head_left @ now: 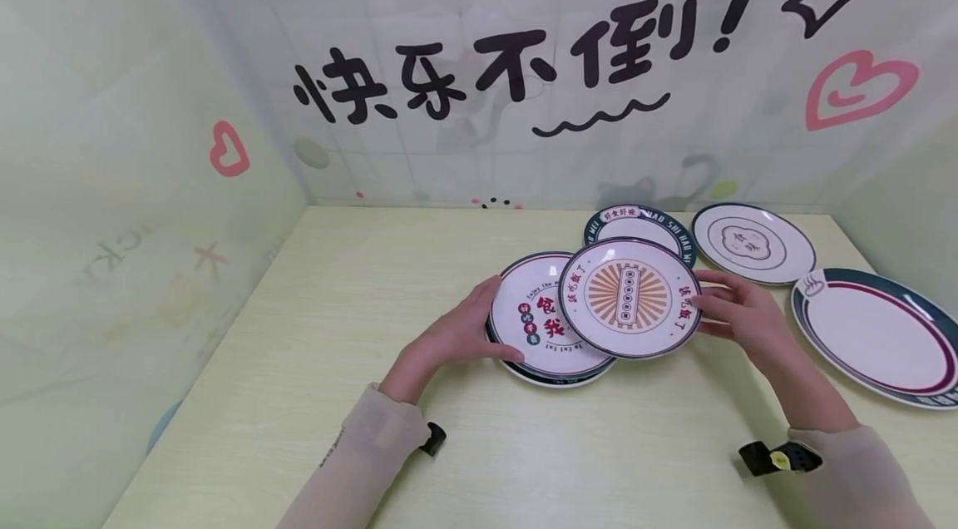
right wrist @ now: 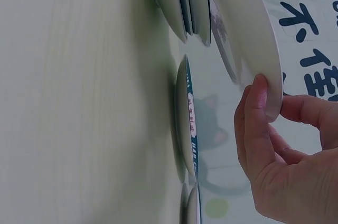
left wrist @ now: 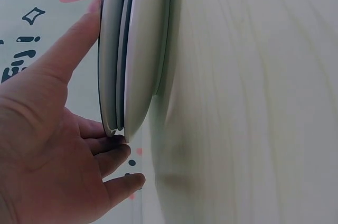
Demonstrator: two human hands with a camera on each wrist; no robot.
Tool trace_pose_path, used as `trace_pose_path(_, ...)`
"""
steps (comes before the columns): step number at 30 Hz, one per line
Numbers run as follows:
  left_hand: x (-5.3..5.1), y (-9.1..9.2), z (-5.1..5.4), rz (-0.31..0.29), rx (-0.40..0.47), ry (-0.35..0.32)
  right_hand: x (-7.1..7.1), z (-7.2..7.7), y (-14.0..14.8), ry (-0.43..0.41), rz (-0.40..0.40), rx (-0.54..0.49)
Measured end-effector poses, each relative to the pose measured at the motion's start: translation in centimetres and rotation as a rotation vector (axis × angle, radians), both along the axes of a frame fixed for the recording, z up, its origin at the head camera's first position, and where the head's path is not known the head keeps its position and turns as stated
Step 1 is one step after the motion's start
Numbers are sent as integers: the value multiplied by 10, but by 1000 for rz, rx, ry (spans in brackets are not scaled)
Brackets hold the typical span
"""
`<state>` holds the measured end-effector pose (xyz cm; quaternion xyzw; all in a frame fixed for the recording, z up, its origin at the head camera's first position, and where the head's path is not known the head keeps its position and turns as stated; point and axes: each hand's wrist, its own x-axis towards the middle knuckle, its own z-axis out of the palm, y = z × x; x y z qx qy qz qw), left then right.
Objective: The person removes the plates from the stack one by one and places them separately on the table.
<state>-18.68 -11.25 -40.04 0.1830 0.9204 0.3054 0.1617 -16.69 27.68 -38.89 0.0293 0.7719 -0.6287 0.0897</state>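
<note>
My right hand [head_left: 748,317] pinches the right rim of a white plate [head_left: 626,298] printed with an orange sunburst. That plate is tilted, its left part over a stack of plates [head_left: 524,321]; the right wrist view shows its gripped side [right wrist: 253,28] raised off the stack. The top plate of the stack bears red and dark lettering, partly covered by the sunburst plate. Around the stack's left edge my left hand [head_left: 456,329] holds on, thumb against the rim. In the left wrist view several plate rims [left wrist: 121,49] lie one on another beside its fingers.
Behind the sunburst plate lies a green-rimmed plate [head_left: 636,225], partly hidden. A white plate with a centre emblem [head_left: 782,259] is at the back right. A large oval plate [head_left: 876,333] lies far right. Printed cloth walls [head_left: 464,171] enclose the pale table [head_left: 359,263].
</note>
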Motion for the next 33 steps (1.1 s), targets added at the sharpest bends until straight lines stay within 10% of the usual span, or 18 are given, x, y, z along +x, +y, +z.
trace_pose_path(33,-2,-1,-4,-9,13,1,16,-1,48,-49,-106,-153)
